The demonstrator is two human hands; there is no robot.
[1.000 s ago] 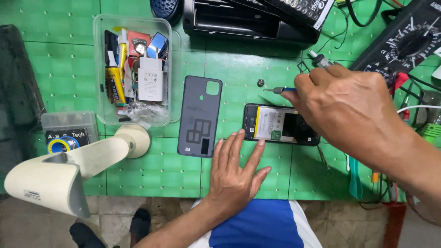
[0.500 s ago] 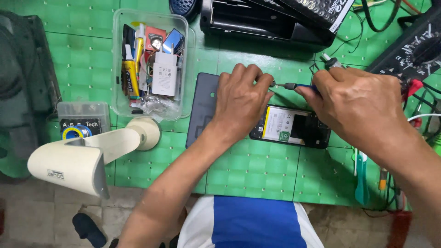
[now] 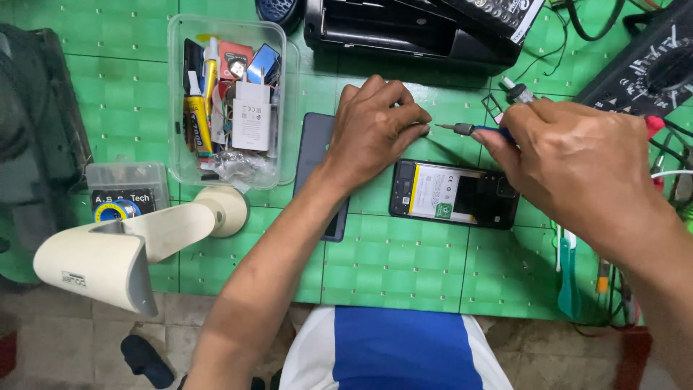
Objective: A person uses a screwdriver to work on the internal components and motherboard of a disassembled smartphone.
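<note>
An opened dark phone [image 3: 453,193] with its battery showing lies on the green cutting mat [image 3: 404,267]. Its grey back cover [image 3: 317,155] lies to the left, partly under my left forearm. My left hand [image 3: 375,130] rests above the phone's left end, fingertips pinched together near the tip of a small screwdriver [image 3: 462,130]. Whether the fingers hold a tiny part is hidden. My right hand [image 3: 570,162] grips the blue-handled screwdriver above the phone's right end, tip pointing left.
A clear plastic box [image 3: 231,101] of chargers, tools and parts stands at the left. A cream-coloured lamp [image 3: 130,245] and a small lidded box [image 3: 126,191] sit at lower left. A black device [image 3: 411,32] lies at the back, a multimeter [image 3: 642,65] and hand tools [image 3: 570,267] at the right.
My left hand moved from the mat near the front edge up across the back cover to the screwdriver tip. The right hand with the screwdriver stayed above the phone.
</note>
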